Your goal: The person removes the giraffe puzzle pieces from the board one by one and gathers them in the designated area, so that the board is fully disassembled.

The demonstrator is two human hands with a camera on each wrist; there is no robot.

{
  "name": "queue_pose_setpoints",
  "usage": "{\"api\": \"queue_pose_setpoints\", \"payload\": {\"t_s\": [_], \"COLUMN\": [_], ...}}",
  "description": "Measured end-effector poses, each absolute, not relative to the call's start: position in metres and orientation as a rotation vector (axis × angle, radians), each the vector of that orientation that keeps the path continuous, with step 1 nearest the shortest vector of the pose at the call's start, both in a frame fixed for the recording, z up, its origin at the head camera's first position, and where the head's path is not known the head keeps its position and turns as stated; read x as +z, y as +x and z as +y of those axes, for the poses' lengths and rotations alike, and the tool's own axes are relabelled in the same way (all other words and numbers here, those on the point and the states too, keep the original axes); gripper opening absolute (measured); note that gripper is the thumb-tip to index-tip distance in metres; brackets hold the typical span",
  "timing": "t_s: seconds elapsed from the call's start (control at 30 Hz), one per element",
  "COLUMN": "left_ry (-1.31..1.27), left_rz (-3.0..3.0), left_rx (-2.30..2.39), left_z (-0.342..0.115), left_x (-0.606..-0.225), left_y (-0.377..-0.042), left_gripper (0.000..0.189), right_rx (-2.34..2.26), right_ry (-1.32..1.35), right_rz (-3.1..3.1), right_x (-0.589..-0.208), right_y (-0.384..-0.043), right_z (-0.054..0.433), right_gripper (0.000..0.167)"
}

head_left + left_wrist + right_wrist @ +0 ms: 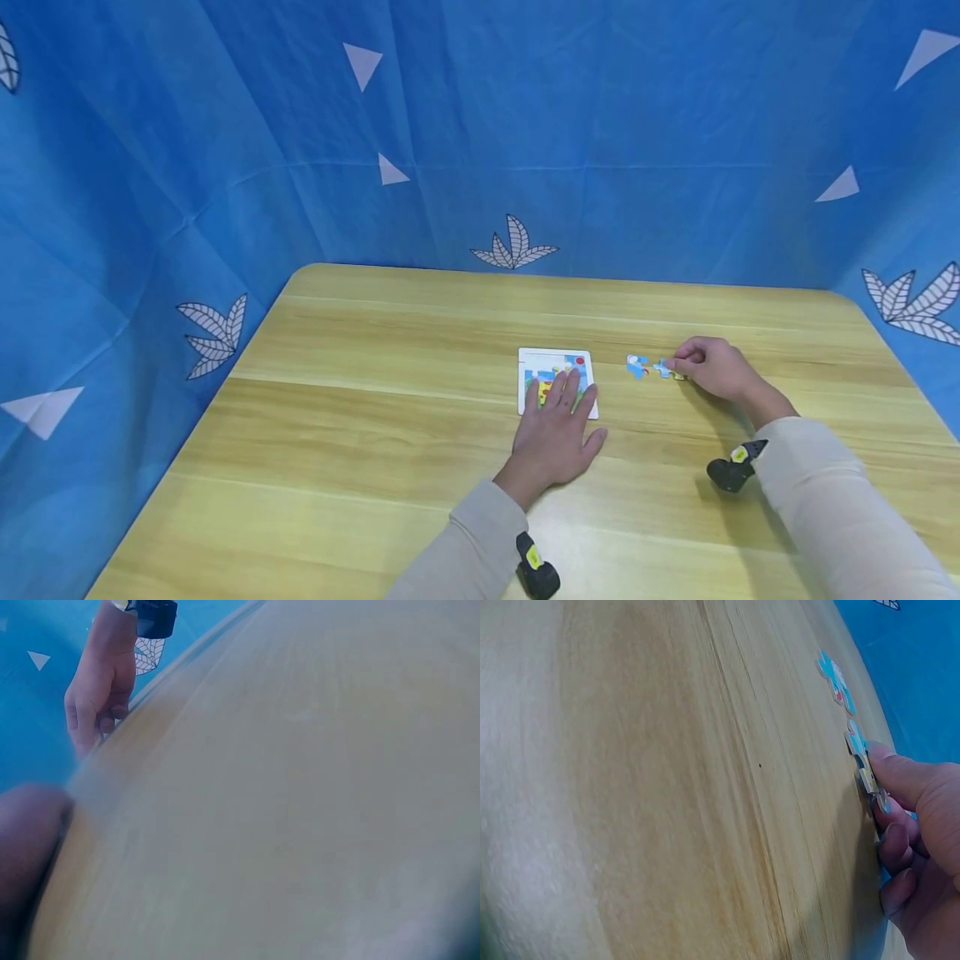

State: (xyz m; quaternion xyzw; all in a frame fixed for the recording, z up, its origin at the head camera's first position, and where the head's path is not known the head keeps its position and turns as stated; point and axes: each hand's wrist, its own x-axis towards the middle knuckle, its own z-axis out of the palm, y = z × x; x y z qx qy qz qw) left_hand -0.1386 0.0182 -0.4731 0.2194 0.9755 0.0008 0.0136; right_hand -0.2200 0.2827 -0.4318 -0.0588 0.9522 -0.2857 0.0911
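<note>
My left hand (557,433) rests with straight, spread fingers on a square, white-rimmed jigsaw puzzle board (534,356). The fingers cover part of its colourful picture; the upper left of the board is pale. To the right, my right hand (716,368) pinches a blue and yellow puzzle piece (859,754) between thumb and fingers, low over the table. Whether a second piece lies under that thumb I cannot tell. Just left of it, a loose blue and white puzzle piece (637,365) with a red spot lies flat. The left wrist view catches only a blurred edge of the left hand (30,840).
Both hands work over a light wood-grain table (360,375) with rounded far corners. A blue cloth (465,125) with white triangles and leaves hangs behind it and along the left. Each sleeve cuff carries a small black wrist camera (537,571).
</note>
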Motion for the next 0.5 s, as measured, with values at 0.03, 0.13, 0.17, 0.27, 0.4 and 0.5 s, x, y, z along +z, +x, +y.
{"api": "queue_pose_setpoints", "payload": {"t_s": [0.03, 0.13, 0.17, 0.27, 0.4, 0.5], "left_ry": [0.682, 0.688, 0.689, 0.689, 0.687, 0.69], "left_rz": [3.038, 3.043, 3.046, 3.046, 3.039, 3.043], "left_rx": [0.002, -0.003, -0.006, -0.002, 0.005, -0.003], "left_z": [0.0181, 0.0178, 0.0178, 0.018, 0.018, 0.0179], "left_x": [-0.4731, -0.473, -0.4728, -0.4727, -0.473, -0.4739], "left_y": [-0.1389, -0.1397, -0.1399, -0.1401, -0.1397, -0.1397], "left_gripper": [0.064, 0.064, 0.064, 0.064, 0.064, 0.064], "right_rx": [-0.845, -0.834, -0.833, -0.827, -0.826, -0.827], "right_ry": [-0.178, -0.178, -0.179, -0.178, -0.179, -0.177], "right_rz": [2.832, 2.833, 2.833, 2.834, 2.836, 2.843], "right_x": [-0.4319, -0.4317, -0.4317, -0.4316, -0.4325, -0.4337], "right_y": [-0.2204, -0.2215, -0.2217, -0.2219, -0.2216, -0.2212], "right_z": [0.2824, 0.2821, 0.282, 0.2819, 0.2818, 0.2813], "right_gripper": [0.039, 0.04, 0.04, 0.041, 0.041, 0.041]}}
